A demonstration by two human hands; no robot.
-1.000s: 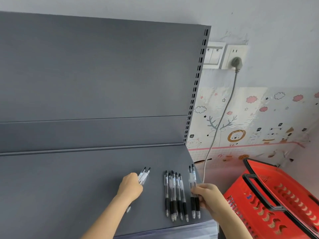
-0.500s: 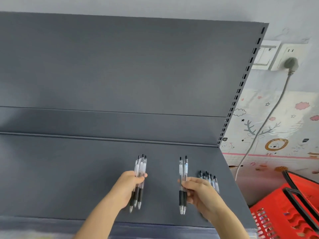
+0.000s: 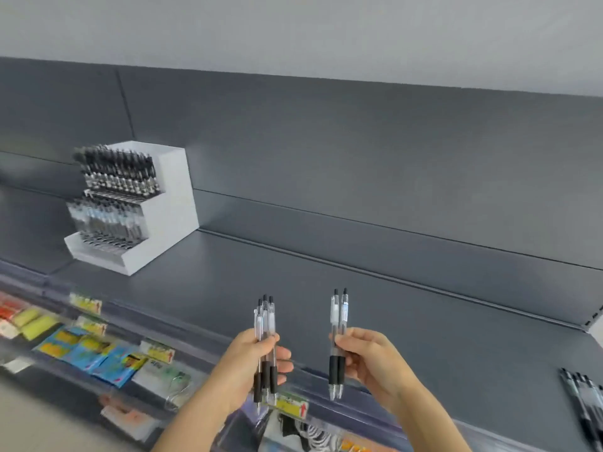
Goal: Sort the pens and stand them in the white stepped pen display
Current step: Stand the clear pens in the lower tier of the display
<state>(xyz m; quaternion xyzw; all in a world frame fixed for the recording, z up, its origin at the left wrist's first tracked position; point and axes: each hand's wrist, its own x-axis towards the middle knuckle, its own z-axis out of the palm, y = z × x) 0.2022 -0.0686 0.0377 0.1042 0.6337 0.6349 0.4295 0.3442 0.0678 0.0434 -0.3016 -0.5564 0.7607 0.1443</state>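
My left hand grips a small bunch of clear pens with black grips, tips down, above the front edge of the grey shelf. My right hand pinches two similar pens, held upright a little to the right. The white stepped pen display stands far left on the shelf, its tiers filled with rows of pens. Several more pens lie flat at the shelf's right edge.
Below the shelf's front rail hang price tags and coloured packets on a lower level. The grey back panel rises behind the shelf.
The view has swung left, bringing the white display into sight. Both hands have lifted their pens off the shelf and carried them left; the loose pens now lie at far right.
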